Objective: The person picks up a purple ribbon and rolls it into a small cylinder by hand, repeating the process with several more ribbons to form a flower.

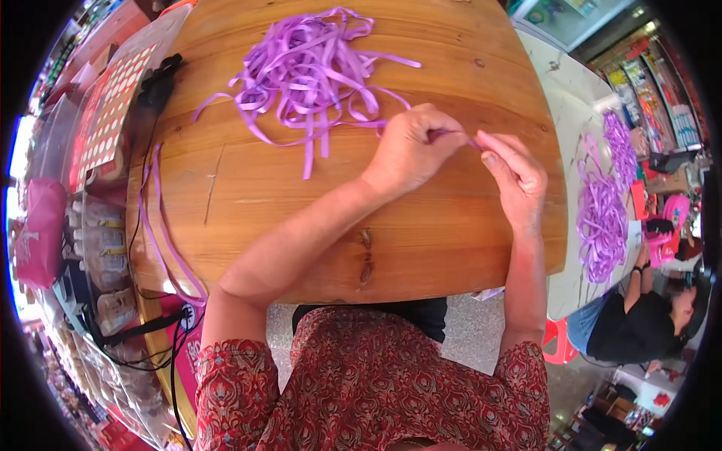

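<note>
Wooden table (248, 188) with rounded edge; a loose purple ribbon pile (312, 64) lies at its far side. Left hand (410, 150) and right hand (515, 177) pinch one ribbon strand (459, 134) between closed fingertips. Beside it, a white table (571, 113) bears more ribbon; shop shelves behind

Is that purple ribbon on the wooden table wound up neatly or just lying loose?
Loose. The purple ribbon pile sprawls in tangled loops on the wooden table, with one strand running to the left hand and right hand.
</note>
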Demonstrator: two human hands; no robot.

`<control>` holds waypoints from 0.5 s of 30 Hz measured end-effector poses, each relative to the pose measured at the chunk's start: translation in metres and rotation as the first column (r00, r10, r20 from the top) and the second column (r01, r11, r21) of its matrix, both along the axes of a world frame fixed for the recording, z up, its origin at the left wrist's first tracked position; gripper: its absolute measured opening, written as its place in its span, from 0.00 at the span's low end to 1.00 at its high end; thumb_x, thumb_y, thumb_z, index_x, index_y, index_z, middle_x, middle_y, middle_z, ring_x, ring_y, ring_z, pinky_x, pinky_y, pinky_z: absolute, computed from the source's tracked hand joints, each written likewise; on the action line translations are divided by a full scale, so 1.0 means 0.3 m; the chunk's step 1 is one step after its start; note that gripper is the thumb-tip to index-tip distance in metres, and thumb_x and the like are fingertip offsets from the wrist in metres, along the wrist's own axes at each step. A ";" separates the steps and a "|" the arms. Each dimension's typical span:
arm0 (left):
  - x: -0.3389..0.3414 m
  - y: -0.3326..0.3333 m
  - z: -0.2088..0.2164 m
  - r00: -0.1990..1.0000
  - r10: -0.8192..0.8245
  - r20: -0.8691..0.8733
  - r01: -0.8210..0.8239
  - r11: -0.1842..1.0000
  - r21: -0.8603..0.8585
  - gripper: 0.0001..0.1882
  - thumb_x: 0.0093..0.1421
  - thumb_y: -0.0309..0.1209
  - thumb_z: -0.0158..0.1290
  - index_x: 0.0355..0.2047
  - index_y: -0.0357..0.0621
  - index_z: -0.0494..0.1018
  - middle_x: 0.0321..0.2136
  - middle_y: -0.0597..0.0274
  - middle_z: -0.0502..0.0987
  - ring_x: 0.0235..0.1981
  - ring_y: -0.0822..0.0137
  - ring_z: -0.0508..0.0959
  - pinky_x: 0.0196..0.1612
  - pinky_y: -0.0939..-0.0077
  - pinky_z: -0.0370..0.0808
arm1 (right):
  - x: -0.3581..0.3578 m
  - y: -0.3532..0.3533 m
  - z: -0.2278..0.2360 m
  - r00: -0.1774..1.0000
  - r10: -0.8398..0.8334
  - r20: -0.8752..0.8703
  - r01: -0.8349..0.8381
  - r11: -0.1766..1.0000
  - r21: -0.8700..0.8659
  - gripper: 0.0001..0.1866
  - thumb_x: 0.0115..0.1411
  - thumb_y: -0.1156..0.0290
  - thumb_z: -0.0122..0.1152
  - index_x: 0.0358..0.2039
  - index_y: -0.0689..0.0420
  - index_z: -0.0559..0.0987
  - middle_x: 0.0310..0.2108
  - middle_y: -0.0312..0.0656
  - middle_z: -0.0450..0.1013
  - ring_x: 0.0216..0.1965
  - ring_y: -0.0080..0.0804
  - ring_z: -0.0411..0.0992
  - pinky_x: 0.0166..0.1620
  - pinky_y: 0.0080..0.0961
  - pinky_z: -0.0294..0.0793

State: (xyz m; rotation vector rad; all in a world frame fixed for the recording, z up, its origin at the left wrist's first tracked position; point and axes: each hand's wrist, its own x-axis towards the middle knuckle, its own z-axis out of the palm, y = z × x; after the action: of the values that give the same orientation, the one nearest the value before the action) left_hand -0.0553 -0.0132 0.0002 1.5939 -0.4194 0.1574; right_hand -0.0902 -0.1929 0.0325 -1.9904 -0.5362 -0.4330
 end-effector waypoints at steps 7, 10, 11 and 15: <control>-0.004 -0.006 -0.011 0.992 -0.002 0.124 -0.001 1.000 0.026 0.01 0.52 0.24 0.59 0.27 0.41 0.79 0.24 0.61 0.74 0.25 0.70 0.73 0.28 0.76 0.70 | 0.000 0.002 -0.015 0.999 -0.038 -0.009 0.037 0.991 -0.132 0.12 0.55 0.84 0.59 0.42 0.65 0.80 0.36 0.41 0.76 0.38 0.26 0.73 0.41 0.18 0.71; -0.004 -0.011 -0.011 0.982 -0.016 0.188 0.014 1.000 0.014 0.01 0.50 0.24 0.59 0.25 0.42 0.79 0.22 0.59 0.74 0.25 0.64 0.75 0.29 0.72 0.71 | 0.003 -0.002 -0.026 0.999 -0.036 -0.031 0.033 0.993 -0.112 0.12 0.56 0.83 0.59 0.42 0.65 0.79 0.37 0.41 0.76 0.39 0.25 0.72 0.43 0.19 0.70; -0.006 -0.011 -0.011 0.979 0.024 0.202 -0.026 1.000 0.005 0.01 0.50 0.24 0.59 0.25 0.42 0.79 0.22 0.59 0.74 0.25 0.64 0.75 0.29 0.72 0.71 | 0.003 -0.003 -0.030 0.999 -0.003 -0.034 0.000 0.995 -0.100 0.12 0.56 0.83 0.59 0.42 0.65 0.79 0.37 0.41 0.76 0.39 0.25 0.72 0.43 0.19 0.70; -0.014 -0.013 -0.009 0.973 0.023 0.231 -0.022 1.000 -0.005 0.01 0.47 0.25 0.59 0.23 0.43 0.78 0.21 0.59 0.73 0.26 0.59 0.76 0.29 0.68 0.72 | 0.002 -0.015 -0.040 0.986 -0.048 -0.157 0.042 0.998 -0.037 0.09 0.59 0.83 0.55 0.40 0.68 0.79 0.35 0.38 0.74 0.39 0.24 0.70 0.46 0.18 0.67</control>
State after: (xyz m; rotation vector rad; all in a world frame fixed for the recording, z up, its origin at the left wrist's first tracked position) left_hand -0.0596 -0.0171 -0.0025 1.5837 -0.5815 0.3633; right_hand -0.0896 -0.1974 0.0205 -2.0518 -0.4024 -0.2925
